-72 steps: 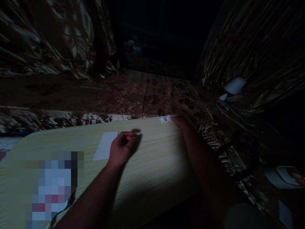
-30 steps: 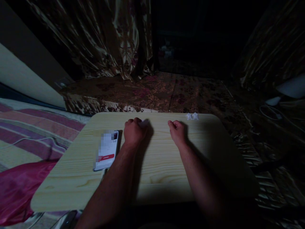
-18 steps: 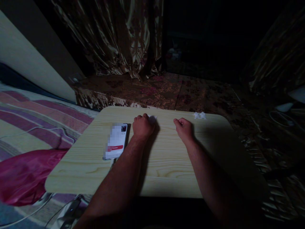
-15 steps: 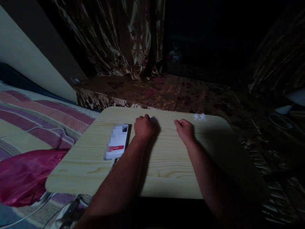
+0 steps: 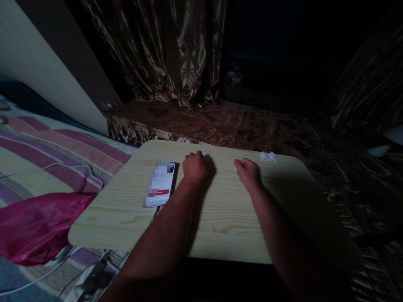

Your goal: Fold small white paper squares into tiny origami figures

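Note:
My left hand (image 5: 195, 167) is closed in a fist at the far part of the wooden table (image 5: 226, 209). A small white paper-like piece (image 5: 208, 156) pokes out at its right side, mostly hidden by the fingers. To the right, my right hand (image 5: 248, 173) is closed with thumb and forefinger pressed together; anything between them is too small or dark to make out. Two small white folded pieces (image 5: 267, 157) lie beyond it near the far edge. Left of my left hand rests a phone (image 5: 163, 184) with its screen lit.
A white cable (image 5: 154, 214) runs from the phone's lower end under my left forearm. Left of the table are a striped bedspread (image 5: 40, 147), a pink bag (image 5: 40, 226) and loose cables. Patterned curtains (image 5: 189, 54) hang behind, and the right side is dark.
The whole view has shifted slightly, so everything sits a little further right. Both hands keep nearly the same closed pose and place on the table.

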Action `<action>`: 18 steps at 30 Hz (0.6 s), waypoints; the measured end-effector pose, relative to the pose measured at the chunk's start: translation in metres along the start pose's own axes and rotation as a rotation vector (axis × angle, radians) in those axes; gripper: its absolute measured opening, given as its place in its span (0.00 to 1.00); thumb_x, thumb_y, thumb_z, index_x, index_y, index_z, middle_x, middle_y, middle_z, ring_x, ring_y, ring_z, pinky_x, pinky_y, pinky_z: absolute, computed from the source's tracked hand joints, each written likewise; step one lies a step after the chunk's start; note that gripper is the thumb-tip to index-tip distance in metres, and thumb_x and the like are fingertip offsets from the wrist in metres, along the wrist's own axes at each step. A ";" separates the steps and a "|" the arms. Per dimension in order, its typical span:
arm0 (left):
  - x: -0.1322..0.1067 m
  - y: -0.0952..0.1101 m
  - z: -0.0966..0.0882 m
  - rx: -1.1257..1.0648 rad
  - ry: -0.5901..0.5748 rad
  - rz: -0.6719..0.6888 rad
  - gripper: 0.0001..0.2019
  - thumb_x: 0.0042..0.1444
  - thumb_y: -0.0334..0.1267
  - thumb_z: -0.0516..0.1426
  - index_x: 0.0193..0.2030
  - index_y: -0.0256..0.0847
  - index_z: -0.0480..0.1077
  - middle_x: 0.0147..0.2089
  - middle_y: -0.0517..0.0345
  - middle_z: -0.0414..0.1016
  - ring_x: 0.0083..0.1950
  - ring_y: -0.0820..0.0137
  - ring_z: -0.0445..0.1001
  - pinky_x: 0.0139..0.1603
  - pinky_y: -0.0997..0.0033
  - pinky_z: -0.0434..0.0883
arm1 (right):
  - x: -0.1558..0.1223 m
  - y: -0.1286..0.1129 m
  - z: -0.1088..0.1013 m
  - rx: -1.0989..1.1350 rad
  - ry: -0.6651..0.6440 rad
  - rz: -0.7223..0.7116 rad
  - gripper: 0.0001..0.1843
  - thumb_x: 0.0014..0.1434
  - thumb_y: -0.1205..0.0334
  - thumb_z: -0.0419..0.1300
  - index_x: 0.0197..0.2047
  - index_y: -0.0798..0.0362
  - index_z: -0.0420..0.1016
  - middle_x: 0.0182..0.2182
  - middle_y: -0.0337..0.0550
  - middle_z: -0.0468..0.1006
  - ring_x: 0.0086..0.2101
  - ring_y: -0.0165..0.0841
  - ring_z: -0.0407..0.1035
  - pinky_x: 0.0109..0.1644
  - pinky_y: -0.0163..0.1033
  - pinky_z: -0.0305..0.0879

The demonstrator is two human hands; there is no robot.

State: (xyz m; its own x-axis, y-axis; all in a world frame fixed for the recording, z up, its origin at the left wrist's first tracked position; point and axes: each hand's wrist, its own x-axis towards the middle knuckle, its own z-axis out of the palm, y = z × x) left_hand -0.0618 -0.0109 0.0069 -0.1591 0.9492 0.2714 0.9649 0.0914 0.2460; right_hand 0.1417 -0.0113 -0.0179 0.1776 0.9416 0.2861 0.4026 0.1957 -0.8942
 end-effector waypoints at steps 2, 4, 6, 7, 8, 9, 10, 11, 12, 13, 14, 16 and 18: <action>0.000 0.000 -0.001 -0.006 -0.015 -0.001 0.22 0.49 0.48 0.55 0.46 0.36 0.70 0.43 0.39 0.72 0.45 0.52 0.69 0.40 0.60 0.65 | 0.000 0.000 0.000 -0.011 -0.002 -0.003 0.22 0.55 0.43 0.54 0.21 0.52 0.61 0.14 0.32 0.64 0.19 0.26 0.56 0.25 0.32 0.52; 0.001 -0.001 0.000 -0.011 -0.030 0.001 0.21 0.50 0.48 0.54 0.46 0.35 0.71 0.44 0.38 0.72 0.45 0.53 0.69 0.40 0.60 0.65 | 0.000 0.001 0.000 -0.030 0.000 -0.007 0.23 0.55 0.43 0.54 0.21 0.52 0.62 0.14 0.32 0.63 0.19 0.26 0.56 0.25 0.32 0.52; 0.002 -0.001 0.001 -0.012 -0.039 -0.009 0.21 0.50 0.48 0.54 0.45 0.35 0.72 0.44 0.37 0.72 0.46 0.53 0.70 0.41 0.60 0.65 | 0.000 0.002 0.000 -0.026 0.004 -0.022 0.22 0.55 0.43 0.54 0.21 0.53 0.63 0.14 0.32 0.64 0.19 0.25 0.57 0.25 0.31 0.52; 0.002 -0.001 0.001 -0.017 -0.042 -0.005 0.22 0.51 0.49 0.53 0.45 0.34 0.72 0.45 0.36 0.72 0.46 0.52 0.70 0.41 0.60 0.65 | 0.000 0.002 0.000 -0.024 0.006 -0.025 0.22 0.55 0.43 0.54 0.21 0.53 0.63 0.14 0.32 0.64 0.19 0.25 0.57 0.25 0.31 0.53; 0.003 -0.001 0.002 -0.024 -0.043 -0.005 0.23 0.51 0.50 0.53 0.45 0.34 0.73 0.45 0.36 0.72 0.46 0.52 0.70 0.41 0.60 0.65 | 0.000 0.002 0.000 -0.026 0.007 -0.027 0.22 0.55 0.43 0.54 0.21 0.53 0.63 0.14 0.32 0.64 0.19 0.25 0.57 0.25 0.31 0.53; 0.003 -0.001 0.002 -0.027 -0.050 -0.015 0.24 0.51 0.51 0.53 0.45 0.34 0.73 0.45 0.36 0.73 0.46 0.52 0.70 0.41 0.60 0.65 | 0.000 0.001 0.000 -0.034 0.009 -0.025 0.22 0.55 0.43 0.54 0.21 0.53 0.64 0.14 0.32 0.64 0.19 0.25 0.57 0.25 0.31 0.53; 0.003 -0.001 0.002 -0.028 -0.060 -0.021 0.24 0.51 0.52 0.52 0.45 0.34 0.73 0.44 0.36 0.73 0.46 0.51 0.70 0.41 0.60 0.65 | 0.000 0.001 -0.001 -0.043 0.005 -0.023 0.22 0.55 0.43 0.54 0.21 0.53 0.64 0.15 0.32 0.64 0.19 0.25 0.57 0.25 0.31 0.53; 0.004 -0.001 0.002 -0.025 -0.068 -0.027 0.24 0.51 0.53 0.52 0.44 0.34 0.73 0.44 0.36 0.73 0.46 0.51 0.70 0.41 0.60 0.65 | 0.000 0.000 -0.001 -0.049 0.003 -0.020 0.23 0.55 0.43 0.54 0.21 0.53 0.64 0.15 0.32 0.64 0.19 0.25 0.57 0.25 0.31 0.53; 0.004 0.000 0.002 -0.020 -0.078 -0.026 0.25 0.51 0.53 0.52 0.44 0.34 0.73 0.44 0.36 0.73 0.46 0.51 0.70 0.41 0.59 0.66 | -0.001 0.000 -0.001 -0.055 0.003 -0.019 0.23 0.55 0.42 0.54 0.21 0.53 0.63 0.15 0.32 0.64 0.19 0.26 0.57 0.25 0.31 0.53; 0.004 0.000 0.001 -0.011 -0.084 -0.025 0.25 0.51 0.54 0.51 0.44 0.35 0.73 0.43 0.37 0.73 0.46 0.51 0.70 0.41 0.59 0.66 | -0.001 -0.001 -0.002 -0.066 0.006 -0.018 0.23 0.55 0.42 0.54 0.21 0.52 0.63 0.14 0.33 0.64 0.19 0.26 0.57 0.25 0.31 0.53; 0.004 0.001 0.000 0.000 -0.086 -0.019 0.24 0.52 0.54 0.50 0.44 0.35 0.73 0.43 0.38 0.73 0.46 0.51 0.70 0.41 0.59 0.66 | -0.001 -0.001 -0.002 -0.074 0.010 -0.018 0.23 0.54 0.42 0.54 0.21 0.52 0.63 0.14 0.33 0.64 0.19 0.26 0.57 0.25 0.31 0.53; 0.003 0.002 -0.001 0.018 -0.092 -0.024 0.24 0.53 0.54 0.50 0.45 0.36 0.72 0.44 0.39 0.73 0.47 0.52 0.69 0.42 0.60 0.67 | -0.001 -0.002 -0.002 -0.072 0.003 -0.021 0.22 0.54 0.42 0.54 0.21 0.52 0.64 0.15 0.33 0.65 0.19 0.26 0.58 0.25 0.32 0.53; 0.002 0.003 -0.003 0.026 -0.076 -0.027 0.25 0.52 0.54 0.50 0.47 0.37 0.71 0.45 0.40 0.73 0.48 0.52 0.69 0.42 0.60 0.67 | -0.001 -0.003 -0.002 -0.062 -0.001 -0.027 0.22 0.55 0.43 0.54 0.21 0.52 0.63 0.15 0.33 0.65 0.19 0.26 0.58 0.26 0.32 0.54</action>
State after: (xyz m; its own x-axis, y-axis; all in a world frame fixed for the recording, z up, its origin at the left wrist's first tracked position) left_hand -0.0596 -0.0098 0.0106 -0.1698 0.9662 0.1937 0.9659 0.1242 0.2273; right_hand 0.1422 -0.0135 -0.0153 0.1646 0.9366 0.3092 0.4619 0.2038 -0.8632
